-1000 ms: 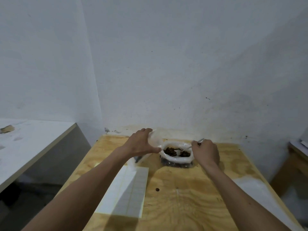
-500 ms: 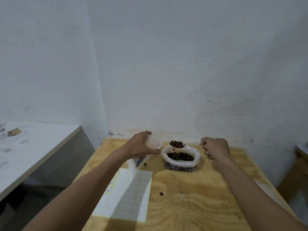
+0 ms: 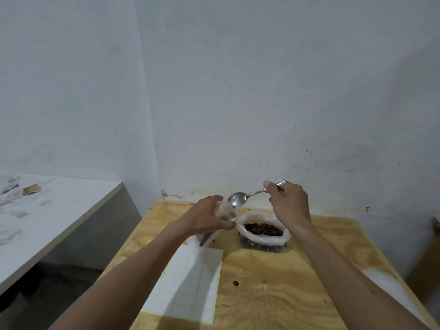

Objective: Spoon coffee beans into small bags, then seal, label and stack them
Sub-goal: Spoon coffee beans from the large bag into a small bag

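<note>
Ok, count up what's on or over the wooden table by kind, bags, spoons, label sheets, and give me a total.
Bags: 2, the small clear bag held by the left hand and the big open bag of coffee beans
Spoons: 1, the metal spoon in the right hand
Label sheets: 1, the label sheet
Total: 4

We face a corner formed by two white-painted plaster walls [image 3: 262,91]; the right one carries small dark specks and faint grey smudges. Against that wall stands a pale plywood work table [image 3: 333,258] with a visible grain and one small dark hole in its top. To our left we see a white, dusty side counter with a grey edge [image 3: 59,210], and dark floor [image 3: 59,282] beneath it. Lighting is soft and even.
</note>
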`<state>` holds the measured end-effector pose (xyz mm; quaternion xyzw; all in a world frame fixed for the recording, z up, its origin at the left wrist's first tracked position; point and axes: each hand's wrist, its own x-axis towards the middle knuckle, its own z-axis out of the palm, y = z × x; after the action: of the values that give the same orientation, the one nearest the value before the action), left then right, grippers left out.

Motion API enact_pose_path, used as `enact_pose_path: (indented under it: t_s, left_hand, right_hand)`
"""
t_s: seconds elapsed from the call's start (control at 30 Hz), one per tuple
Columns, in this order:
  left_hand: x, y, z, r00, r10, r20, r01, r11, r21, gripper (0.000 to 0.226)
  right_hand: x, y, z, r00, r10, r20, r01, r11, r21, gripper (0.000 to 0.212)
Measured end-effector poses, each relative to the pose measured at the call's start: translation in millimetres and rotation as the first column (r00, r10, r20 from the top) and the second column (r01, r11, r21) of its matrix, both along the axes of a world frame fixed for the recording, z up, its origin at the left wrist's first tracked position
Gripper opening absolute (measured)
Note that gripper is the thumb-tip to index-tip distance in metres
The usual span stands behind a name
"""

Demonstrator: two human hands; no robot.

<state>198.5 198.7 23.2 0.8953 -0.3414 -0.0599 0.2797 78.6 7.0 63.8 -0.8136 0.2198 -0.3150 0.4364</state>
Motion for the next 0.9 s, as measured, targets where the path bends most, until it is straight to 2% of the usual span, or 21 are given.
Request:
enact_pose_path:
  t_s: [0.1,0.2,0.37,0.47,0.53,0.63,0.7,0.8,0.9]
  left_hand:
    - [2,1,0,1.0,-0.001,-0.005,0.001,1.0,0.005,0.099]
    - [1,0,-2,0.999,-0.017,0.031,0.015,0.999,0.042,0.101]
    - [-5,-10,-12,0.986,-0.037,0.162,0.015,0.991,0.136,0.1]
    - [-7,-15,-16,0.983,-0.046,0.18,0.017,0.987,0.16,0.1]
    - [-8,-17,-18,0.981,-0.049,0.19,0.017,0.986,0.168,0.099]
    - [-7,-19,-18,0.98,-0.047,0.192,0.017,0.988,0.157,0.096]
    - [-6,-19,-17,0.982,-0.046,0.184,0.019,0.99,0.142,0.095]
    - [-5,-13,-16,0.988,-0.041,0.147,0.025,0.994,0.11,0.095]
    - [-1,-5,-9,0.996,-0.03,0.089,0.026,0.998,0.054,0.096]
  right_hand:
    - [-5,-10,4,0.998,-0.058,-0.004,0.057,0.992,-0.108,0.043]
    - [-14,-27,0,0.986,-0.146,-0.086,0.122,0.965,-0.233,0.046]
    - [-27,-43,-27,0.949,-0.245,-0.199,0.147,0.9,-0.411,0.038]
    - [-31,-40,-45,0.925,-0.299,-0.234,0.153,0.859,-0.489,0.036]
    - [-30,-38,-54,0.911,-0.314,-0.268,0.183,0.889,-0.42,0.037]
    - [-23,-38,-68,0.912,-0.28,-0.299,0.264,0.96,-0.093,0.035]
    - [-20,-38,-73,0.919,-0.235,-0.315,0.277,0.956,0.096,0.031]
    - [-20,-42,-72,0.925,-0.216,-0.312,0.298,0.922,0.246,0.024]
    - [-19,-49,-67,0.929,-0.233,-0.289,0.323,0.89,0.323,0.021]
